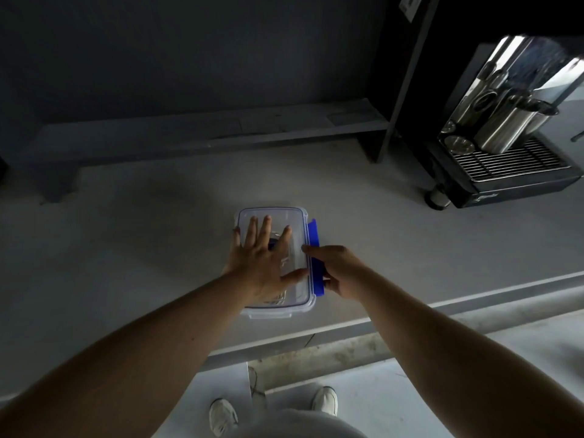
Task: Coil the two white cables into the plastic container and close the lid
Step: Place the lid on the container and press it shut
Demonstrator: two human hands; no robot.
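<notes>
Plastic container (pixel 274 312) sits on the grey bench (pixel 126 248), clear lid (pixel 294 221) on top. Left hand (pixel 262 260) lies flat on the lid, grip wide, fingers straight and spread. Right hand (pixel 338 270) is at the container's right side, its grip pinching the blue latch (pixel 313 235), which stands out from the wall. Coiled cable (pixel 279 299) shows faintly through the lid. Espresso machine (pixel 505 147) stands well beyond the container, to its right.
</notes>
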